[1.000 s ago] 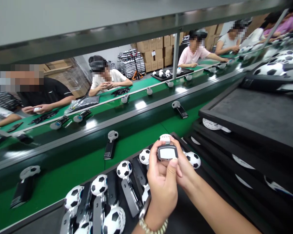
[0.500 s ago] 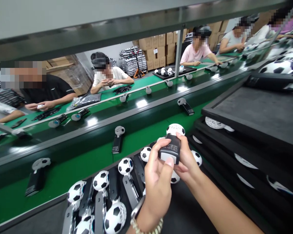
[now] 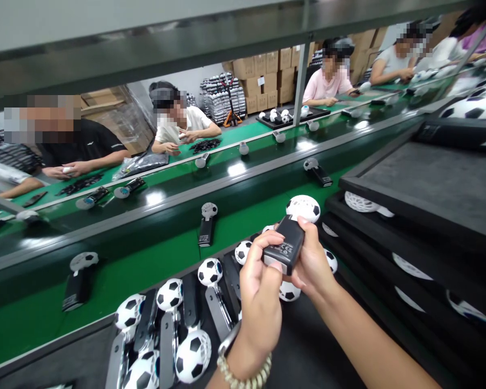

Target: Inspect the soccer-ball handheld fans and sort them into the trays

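Note:
Between my two hands is a handheld fan (image 3: 285, 243) with a black handle and a round head patterned like a football, its head pointing away from me. My left hand (image 3: 261, 292) grips the handle's left side, thumb pressed on the pale end face. My right hand (image 3: 311, 254) is closed around the right side of the same handle. Printed marks show on the handle's upper face. Below and left, a black tray (image 3: 91, 351) holds several similar fans (image 3: 193, 356) in rows, heads alternating; my left forearm and hand hide part of them.
At right, stacked black trays (image 3: 441, 173) hold more fans. Several fans (image 3: 206, 224) lie along the green bench beyond my tray, beside a conveyor belt (image 3: 267, 154) carrying others. Co-workers (image 3: 186, 121) sit across it. A metal shelf edge (image 3: 146, 62) runs overhead.
The fan in my hands has tilted, showing more of its printed handle face and moving its head slightly up and right. Fans on the belt have drifted left; co-workers' hands have shifted.

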Available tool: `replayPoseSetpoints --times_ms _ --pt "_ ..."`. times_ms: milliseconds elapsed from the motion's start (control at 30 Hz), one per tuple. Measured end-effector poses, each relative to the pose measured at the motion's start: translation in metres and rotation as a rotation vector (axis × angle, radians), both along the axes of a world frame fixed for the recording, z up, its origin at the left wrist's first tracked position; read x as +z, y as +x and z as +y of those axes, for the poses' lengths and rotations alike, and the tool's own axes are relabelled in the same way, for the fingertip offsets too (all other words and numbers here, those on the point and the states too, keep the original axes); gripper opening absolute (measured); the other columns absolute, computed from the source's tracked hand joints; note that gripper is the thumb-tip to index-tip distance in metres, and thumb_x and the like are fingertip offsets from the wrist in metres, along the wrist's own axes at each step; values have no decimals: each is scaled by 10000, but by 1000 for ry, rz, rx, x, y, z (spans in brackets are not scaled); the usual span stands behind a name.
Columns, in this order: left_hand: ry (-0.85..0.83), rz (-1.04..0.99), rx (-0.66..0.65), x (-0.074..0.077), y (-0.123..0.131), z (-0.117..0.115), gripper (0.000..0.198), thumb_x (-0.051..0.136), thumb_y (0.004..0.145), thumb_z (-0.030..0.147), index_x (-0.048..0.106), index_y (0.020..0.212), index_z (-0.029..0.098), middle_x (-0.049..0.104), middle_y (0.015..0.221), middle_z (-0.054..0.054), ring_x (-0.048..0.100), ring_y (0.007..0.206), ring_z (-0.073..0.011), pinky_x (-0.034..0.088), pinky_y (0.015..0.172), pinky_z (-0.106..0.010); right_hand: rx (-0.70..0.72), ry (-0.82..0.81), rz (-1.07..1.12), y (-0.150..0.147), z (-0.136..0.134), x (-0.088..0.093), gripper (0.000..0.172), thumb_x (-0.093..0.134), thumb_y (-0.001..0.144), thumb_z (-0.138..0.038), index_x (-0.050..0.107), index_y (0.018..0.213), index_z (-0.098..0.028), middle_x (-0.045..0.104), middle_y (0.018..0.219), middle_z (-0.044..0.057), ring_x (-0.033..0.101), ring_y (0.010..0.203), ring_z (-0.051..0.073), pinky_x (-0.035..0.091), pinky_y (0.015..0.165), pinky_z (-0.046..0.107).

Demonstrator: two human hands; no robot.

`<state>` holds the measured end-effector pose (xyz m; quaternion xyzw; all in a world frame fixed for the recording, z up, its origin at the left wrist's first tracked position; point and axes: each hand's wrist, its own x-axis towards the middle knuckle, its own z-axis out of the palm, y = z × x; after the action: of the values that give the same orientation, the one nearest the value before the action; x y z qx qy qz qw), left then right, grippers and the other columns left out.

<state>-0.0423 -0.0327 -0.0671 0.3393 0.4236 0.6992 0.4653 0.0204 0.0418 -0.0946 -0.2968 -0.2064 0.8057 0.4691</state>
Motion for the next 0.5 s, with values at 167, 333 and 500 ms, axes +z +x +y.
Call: replayPoseSetpoints --times_ms 167,333,500 --pt "26 -40 -26 1 0 0 201 500 813 173 635 952 223 486 1168 -42 610 878 -183 546 572 -219 5 2 3 -1 -1 2 378 539 757 -580 562 844 -212 564 562 -13 394 308 110 272 252 267" --pt "43 -32 -22 2 0 1 206 501 809 171 644 945 229 487 1157 -35 618 802 -156 549 551 -228 26 22 -4 4 -2 3 389 552 749 -582 568 844 -205 582 589 -7 460 359 125 313 286 254" --pt "86 42 144 12 -20 -8 132 530 806 215 631 891 207 524 1082 -18 566 466 -59 530 490 -266 191 291 -393 -2 21 0 615 250 845 -671 603 859 -169 664 741 67 607 591 158 510 546 271"
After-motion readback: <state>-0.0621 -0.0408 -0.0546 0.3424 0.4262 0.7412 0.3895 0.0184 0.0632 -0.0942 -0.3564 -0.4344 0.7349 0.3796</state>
